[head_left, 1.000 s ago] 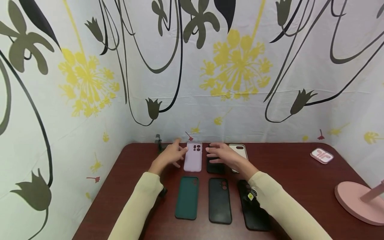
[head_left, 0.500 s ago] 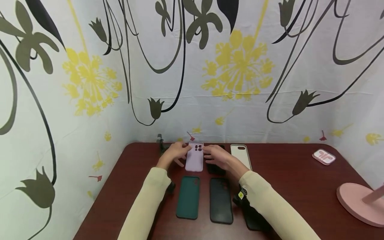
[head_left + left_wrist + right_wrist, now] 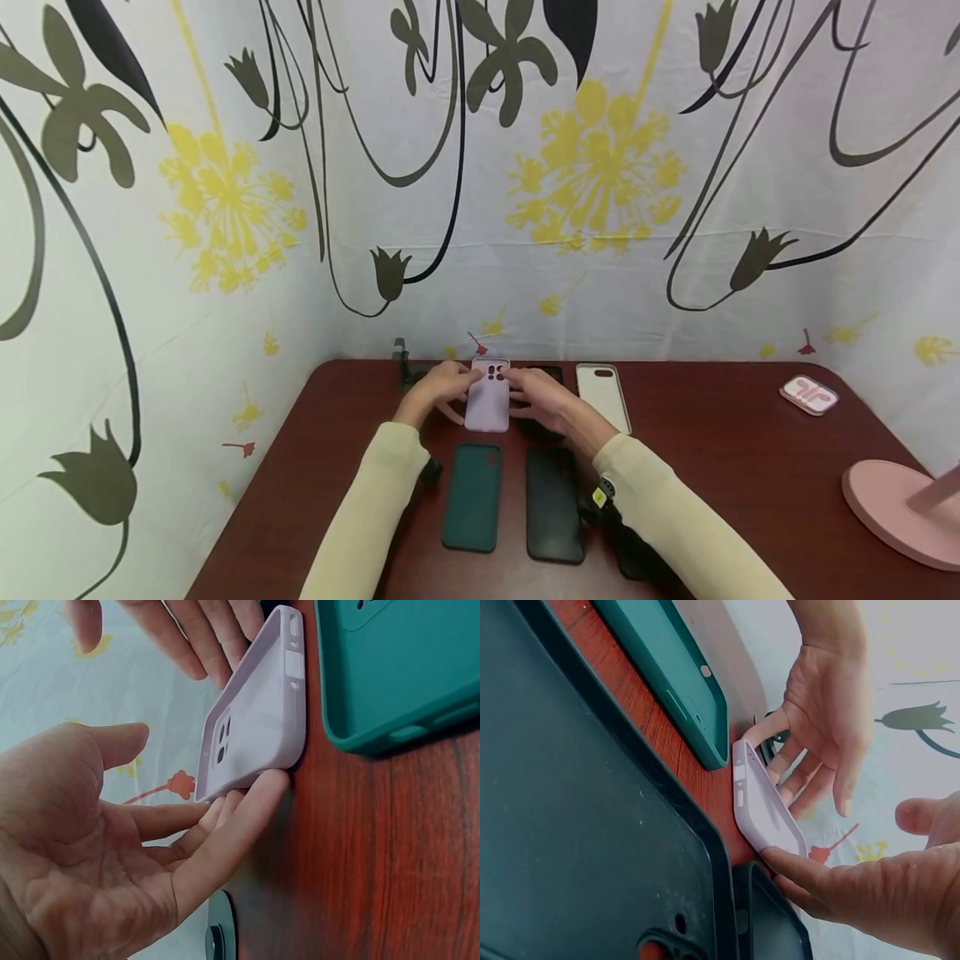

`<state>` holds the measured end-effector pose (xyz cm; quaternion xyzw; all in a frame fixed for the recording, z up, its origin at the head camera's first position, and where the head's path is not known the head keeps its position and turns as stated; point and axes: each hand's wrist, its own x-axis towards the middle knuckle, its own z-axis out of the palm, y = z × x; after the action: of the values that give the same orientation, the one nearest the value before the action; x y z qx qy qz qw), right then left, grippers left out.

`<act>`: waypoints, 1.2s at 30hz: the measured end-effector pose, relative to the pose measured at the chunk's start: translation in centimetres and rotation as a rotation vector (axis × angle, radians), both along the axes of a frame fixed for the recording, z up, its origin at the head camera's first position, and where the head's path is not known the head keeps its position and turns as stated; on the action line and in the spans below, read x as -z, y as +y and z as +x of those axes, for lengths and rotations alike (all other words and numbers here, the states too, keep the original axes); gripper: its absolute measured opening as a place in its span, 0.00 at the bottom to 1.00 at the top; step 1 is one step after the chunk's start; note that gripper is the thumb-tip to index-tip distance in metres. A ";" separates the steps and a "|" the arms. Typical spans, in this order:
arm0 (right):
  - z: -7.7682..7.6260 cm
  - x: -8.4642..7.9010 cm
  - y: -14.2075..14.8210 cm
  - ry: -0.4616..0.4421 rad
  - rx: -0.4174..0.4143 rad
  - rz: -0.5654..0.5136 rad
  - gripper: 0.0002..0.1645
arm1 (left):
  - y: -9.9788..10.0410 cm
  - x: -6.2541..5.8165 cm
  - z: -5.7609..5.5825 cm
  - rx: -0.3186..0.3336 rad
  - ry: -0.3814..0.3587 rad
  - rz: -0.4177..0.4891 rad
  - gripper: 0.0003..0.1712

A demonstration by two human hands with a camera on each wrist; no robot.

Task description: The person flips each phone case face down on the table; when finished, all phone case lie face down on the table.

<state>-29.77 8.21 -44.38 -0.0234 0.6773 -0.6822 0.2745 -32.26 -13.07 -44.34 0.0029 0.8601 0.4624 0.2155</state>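
Note:
A lilac phone case (image 3: 487, 408) lies open side up near the back edge of the table, its camera cutouts at the far end. My left hand (image 3: 437, 390) is at its left side; in the left wrist view, extended fingertips touch the case's edge while the thumb stays off it. From the other side my right hand (image 3: 546, 395) reaches in, and the right wrist view has its fingers (image 3: 795, 866) against the rim, thumb raised clear. Partly behind the right hand lies a black phone case (image 3: 555, 372). Closer to me is a teal phone case (image 3: 472, 500).
Beside the teal case lies a black phone case (image 3: 553, 512); another black case (image 3: 637, 557) is partly under my right sleeve. A white phone case (image 3: 602, 398) sits at the back. Rightward are a small pink-and-white item (image 3: 810, 394) and a round pink base (image 3: 888, 512).
My right hand has moved left, from over the black case to the lilac case's right edge. The left hand has come slightly right to its left edge. The case stays in place.

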 end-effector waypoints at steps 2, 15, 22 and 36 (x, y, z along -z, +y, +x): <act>0.0 0.0 0.0 -0.003 -0.002 -0.001 0.43 | 0.0 0.0 0.0 0.008 -0.003 -0.005 0.38; 0.0 -0.1 -0.4 -0.009 0.048 0.020 0.43 | 0.5 -0.3 0.2 0.017 0.009 -0.019 0.37; 0.3 0.0 -0.8 -0.009 0.069 0.024 0.43 | 0.1 -0.9 0.6 -0.002 -0.013 0.124 0.40; 0.6 0.3 -1.4 0.017 0.046 0.023 0.39 | -0.8 -0.7 0.9 0.039 -0.028 0.287 0.36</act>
<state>-29.15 6.82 -44.69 -0.0104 0.6879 -0.6801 0.2533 -31.34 -13.85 -43.65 0.0442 0.7819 0.5762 0.2337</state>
